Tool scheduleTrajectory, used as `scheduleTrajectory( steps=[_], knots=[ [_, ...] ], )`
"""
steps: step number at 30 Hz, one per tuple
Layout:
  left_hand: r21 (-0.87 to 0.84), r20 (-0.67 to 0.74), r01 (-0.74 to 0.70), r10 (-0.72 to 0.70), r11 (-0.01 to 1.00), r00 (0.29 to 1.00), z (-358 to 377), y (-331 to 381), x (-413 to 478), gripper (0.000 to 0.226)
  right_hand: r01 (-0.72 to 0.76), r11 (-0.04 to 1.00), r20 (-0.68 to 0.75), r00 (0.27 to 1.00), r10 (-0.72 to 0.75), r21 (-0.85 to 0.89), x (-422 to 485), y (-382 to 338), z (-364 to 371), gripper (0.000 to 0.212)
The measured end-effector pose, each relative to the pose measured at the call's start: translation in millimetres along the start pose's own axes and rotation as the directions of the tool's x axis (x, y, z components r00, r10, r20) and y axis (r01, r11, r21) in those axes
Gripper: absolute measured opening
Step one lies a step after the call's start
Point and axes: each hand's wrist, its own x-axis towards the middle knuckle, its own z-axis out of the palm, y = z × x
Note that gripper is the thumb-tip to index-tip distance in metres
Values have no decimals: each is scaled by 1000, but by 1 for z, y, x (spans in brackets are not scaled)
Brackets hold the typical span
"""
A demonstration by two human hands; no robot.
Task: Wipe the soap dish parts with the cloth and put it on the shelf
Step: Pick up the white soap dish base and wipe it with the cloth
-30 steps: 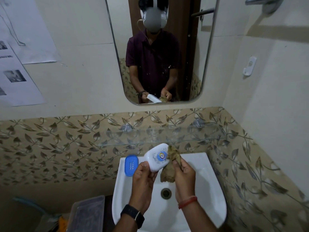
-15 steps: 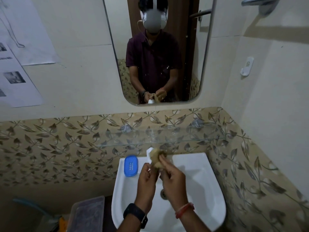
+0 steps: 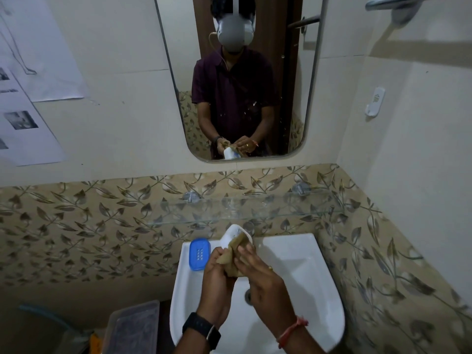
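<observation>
Lower centre of frame: left hand (image 3: 217,272) is gripping the white soap dish shell (image 3: 236,235) over the sink (image 3: 306,277); right hand (image 3: 263,274), fingers pinching the tan cloth (image 3: 235,254), is rubbing it. Wiping step in hand. Blue insert (image 3: 199,254) is lying on the sink rim, left; likely next for wiping. Glass shelf (image 3: 242,210) above is holding nothing.

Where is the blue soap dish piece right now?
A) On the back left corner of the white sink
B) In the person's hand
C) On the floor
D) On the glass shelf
A. The blue piece lies flat on the rim of the white sink at its back left corner, below the glass shelf and apart from both hands.
</observation>
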Motion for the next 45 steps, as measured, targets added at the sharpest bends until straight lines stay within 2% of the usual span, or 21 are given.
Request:
scheduleTrajectory(
  steps=[3, 6, 8, 10, 12, 14, 16, 19, 21, 23, 25, 27, 30, 31, 33, 35, 37, 39, 40, 43, 45],
  knots=[
    [-12, 2, 12, -12, 1000, 1000, -5, 2, 2, 23, -136, 977, -80, 985, 151, 164, 4, 9, -6, 53],
    [-50, 62, 48, -45, 998, 997, -10, 1, 0, 33, -353, 880, -105, 909, 403, 317, 28, 23, -11, 51],
    [-35, 121, 60, -55, 998, 991, -10, -2, -2, 39, -421, 844, -84, 878, 471, 333, 43, 26, -14, 49],
    [-8, 125, 49, -47, 999, 991, -4, -5, -1, 35, -353, 880, -62, 918, 391, 319, 47, 17, -12, 57],
    [-3, 84, 10, -10, 1000, 996, -1, -5, 2, 40, -186, 939, -2, 981, 195, 288, 37, 5, -6, 67],
    [7, 20, -15, 15, 1000, 1000, -5, -3, 5, 40, -47, 966, 37, 999, 39, 255, 26, 5, -5, 67],
    [32, 29, -39, 38, 999, 999, -7, 2, 2, 40, -88, 955, -12, 995, 95, 282, 25, 22, -11, 63],
    [-3, 7, -40, 40, 999, 999, -10, 3, 0, 41, -367, 876, -90, 907, 412, 313, 38, 36, -21, 54],
    [6, 8, -32, 32, 999, 999, -9, 3, -1, 41, -291, 929, -75, 946, 315, 230, 44, 21, -19, 52],
    [41, 27, -49, 48, 998, 998, -10, 3, 0, 37, -88, 980, 37, 996, 82, 180, 38, 4, -11, 58],
    [78, 37, -82, 79, 994, 996, -10, 8, -1, 33, 41, 985, 145, 987, -65, 168, 27, 1, -8, 66],
    [73, 39, -75, 72, 995, 997, -10, 9, -4, 31, 5, 991, 82, 996, -16, 134, 31, 16, -14, 62],
    [31, 10, -58, 58, 998, 998, -10, 9, -8, 41, -310, 939, -64, 945, 322, 146, 43, 27, -20, 53],
    [32, 13, -59, 58, 998, 998, -9, 10, -10, 41, -286, 948, -63, 953, 296, 137, 44, 20, -18, 55],
    [80, 31, -70, 67, 994, 997, -9, 6, -8, 34, -83, 989, 44, 996, 78, 122, 37, 2, -8, 60],
    [98, -2, -55, 56, 994, 998, -13, 4, -6, 31, 77, 989, 144, 985, -96, 127, 26, -4, -3, 63],
    [74, -7, -72, 73, 995, 997, -14, 6, -7, 19, 22, 994, 68, 997, -30, 108, 29, 7, -8, 61],
    [54, -33, -78, 80, 995, 996, -9, 12, -10, 31, -228, 967, -88, 967, 239, 114, 37, 15, -14, 56],
    [47, -32, -72, 74, 996, 997, -7, 13, -10, 37, -276, 954, -116, 950, 290, 122, 38, 13, -15, 57],
    [61, -19, -83, 84, 995, 996, -9, 11, -6, 33, -51, 993, 36, 998, 48, 109, 29, -8, -4, 68],
    [52, -35, -89, 91, 995, 995, -14, 11, -3, 28, 70, 992, 108, 991, -81, 103, 24, -7, -3, 68]
  ],
)
